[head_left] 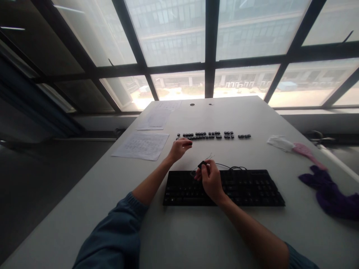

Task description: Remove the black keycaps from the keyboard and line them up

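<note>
Keyboard (252,190): flat on the table (185,235), under my right grip (212,180).
Table: white, smooth, reaching to dark-framed windows (169,33).
Left grip (180,148): reached forward near the keycaps (218,137), fingertips pinched on a small dark piece (190,143).
Right grip: raised over the keyboard, closed on a small black tool (201,164) with thin wires (211,155).
Keycaps: black, blocky, mostly in 2 rows.
Cloths (332,198): crumpled, purple, pink and white.

Blue-grey sleeves (112,233) with gathered cuffs (139,201)
</note>
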The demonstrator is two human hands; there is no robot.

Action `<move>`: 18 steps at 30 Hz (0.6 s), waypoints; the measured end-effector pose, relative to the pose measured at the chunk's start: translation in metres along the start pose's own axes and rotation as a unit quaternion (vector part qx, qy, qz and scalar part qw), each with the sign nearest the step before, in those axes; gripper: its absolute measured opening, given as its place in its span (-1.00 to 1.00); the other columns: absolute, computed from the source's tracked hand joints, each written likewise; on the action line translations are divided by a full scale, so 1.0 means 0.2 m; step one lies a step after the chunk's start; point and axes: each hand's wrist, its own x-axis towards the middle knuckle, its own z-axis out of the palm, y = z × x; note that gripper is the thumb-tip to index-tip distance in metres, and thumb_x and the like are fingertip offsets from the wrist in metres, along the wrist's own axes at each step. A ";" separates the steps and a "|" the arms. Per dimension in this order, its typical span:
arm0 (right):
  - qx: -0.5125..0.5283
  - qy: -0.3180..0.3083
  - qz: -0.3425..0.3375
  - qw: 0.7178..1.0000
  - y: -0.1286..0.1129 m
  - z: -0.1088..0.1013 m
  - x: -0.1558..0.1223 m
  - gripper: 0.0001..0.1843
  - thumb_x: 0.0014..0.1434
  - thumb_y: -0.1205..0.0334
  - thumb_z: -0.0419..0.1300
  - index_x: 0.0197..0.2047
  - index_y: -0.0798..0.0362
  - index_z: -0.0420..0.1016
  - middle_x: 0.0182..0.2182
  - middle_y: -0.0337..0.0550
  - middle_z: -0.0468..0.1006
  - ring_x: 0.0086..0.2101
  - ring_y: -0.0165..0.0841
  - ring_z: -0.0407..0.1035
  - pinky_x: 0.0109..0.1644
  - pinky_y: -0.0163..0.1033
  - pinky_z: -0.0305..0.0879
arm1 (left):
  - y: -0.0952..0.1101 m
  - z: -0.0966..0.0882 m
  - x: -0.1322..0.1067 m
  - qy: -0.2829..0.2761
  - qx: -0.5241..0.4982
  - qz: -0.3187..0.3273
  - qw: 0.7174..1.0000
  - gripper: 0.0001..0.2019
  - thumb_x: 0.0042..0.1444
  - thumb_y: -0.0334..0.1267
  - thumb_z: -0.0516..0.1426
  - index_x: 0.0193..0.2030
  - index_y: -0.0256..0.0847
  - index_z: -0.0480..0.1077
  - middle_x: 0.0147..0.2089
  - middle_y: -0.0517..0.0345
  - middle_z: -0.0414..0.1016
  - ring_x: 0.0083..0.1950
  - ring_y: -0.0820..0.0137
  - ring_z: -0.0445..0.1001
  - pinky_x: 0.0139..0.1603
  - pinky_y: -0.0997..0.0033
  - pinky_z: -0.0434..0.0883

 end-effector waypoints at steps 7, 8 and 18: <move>-0.009 -0.008 0.008 1.000 0.00 0.00 0.00 -0.84 0.38 0.09 0.03 -0.16 0.00 0.23 -0.49 -0.29 0.48 -0.59 -0.42 0.42 -0.52 -0.34 0.38 | -0.10 0.05 0.10 0.011 0.187 0.054 0.981 -0.81 0.13 -0.28 0.26 -0.10 -0.12 0.55 -0.16 0.07 0.58 -0.06 0.23 0.46 0.06 0.14 0.38; -0.011 -0.011 0.009 1.000 0.00 0.00 0.00 -0.84 0.38 0.09 0.03 -0.16 0.00 0.24 -0.49 -0.29 0.48 -0.59 -0.42 0.42 -0.52 -0.34 0.38 | -0.10 0.05 0.09 0.012 0.219 0.056 0.974 -0.82 0.13 -0.28 0.27 -0.10 -0.10 0.55 -0.13 0.07 0.58 -0.01 0.19 0.43 0.10 0.11 0.33; -0.025 -0.021 0.020 0.999 -0.01 0.00 -0.01 -0.83 0.38 0.07 0.03 -0.17 -0.01 0.24 -0.48 -0.27 0.49 -0.58 -0.41 0.44 -0.52 -0.34 0.38 | -0.15 0.07 0.08 0.012 0.310 -0.003 0.951 -0.88 0.07 -0.21 0.32 -0.22 0.00 0.61 0.22 0.08 0.33 0.19 0.06 0.20 0.08 0.04 0.19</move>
